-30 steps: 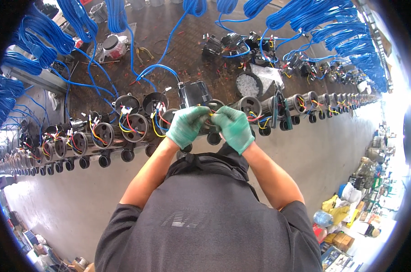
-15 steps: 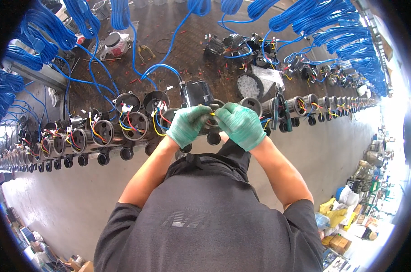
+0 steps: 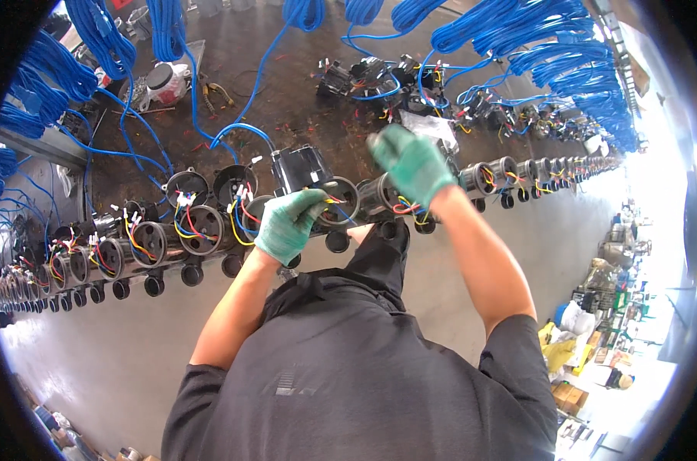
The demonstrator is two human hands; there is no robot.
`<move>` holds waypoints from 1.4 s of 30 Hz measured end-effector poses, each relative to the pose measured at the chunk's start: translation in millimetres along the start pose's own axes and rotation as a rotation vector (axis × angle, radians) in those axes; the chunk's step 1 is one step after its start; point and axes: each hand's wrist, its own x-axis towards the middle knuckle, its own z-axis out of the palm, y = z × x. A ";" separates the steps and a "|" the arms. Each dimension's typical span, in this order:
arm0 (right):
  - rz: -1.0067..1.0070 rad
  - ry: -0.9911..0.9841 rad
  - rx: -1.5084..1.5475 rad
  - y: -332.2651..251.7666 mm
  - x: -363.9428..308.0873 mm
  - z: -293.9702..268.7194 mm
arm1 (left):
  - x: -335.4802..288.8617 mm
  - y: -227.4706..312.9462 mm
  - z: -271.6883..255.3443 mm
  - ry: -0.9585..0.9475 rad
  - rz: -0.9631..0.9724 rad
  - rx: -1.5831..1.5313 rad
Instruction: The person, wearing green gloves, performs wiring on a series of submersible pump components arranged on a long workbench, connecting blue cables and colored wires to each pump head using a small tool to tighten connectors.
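Observation:
My left hand (image 3: 291,224), in a green knit glove, pinches thin coloured wires (image 3: 335,200) at the mouth of a dark metal cylinder (image 3: 352,203). Just behind it stands a black ribbed housing (image 3: 298,169) with a blue cable (image 3: 248,127) running out of its top. My right hand (image 3: 414,165), gloved alike, is raised above the row of cylinders, beside a clear plastic bag (image 3: 425,125). Motion smears its fingers, and what they may hold cannot be made out. The bowl of small white pieces is hidden behind this hand.
Open cylinders with red, yellow and blue wires (image 3: 199,229) line the bench edge on both sides. Blue cable coils (image 3: 483,27) hang along the back. Black wired parts (image 3: 364,77), pliers (image 3: 214,94) and a lidded jar (image 3: 165,83) lie on the brown bench (image 3: 287,100).
My right hand has left the wires and moved up and away to the right, toward the bowl. My left hand stays at the cylinder. The whole view has shifted slightly.

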 end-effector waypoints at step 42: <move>-0.052 -0.074 0.633 22.7 0.5 30.2 | 5.6 -2.2 4.5 0.054 -0.102 -0.054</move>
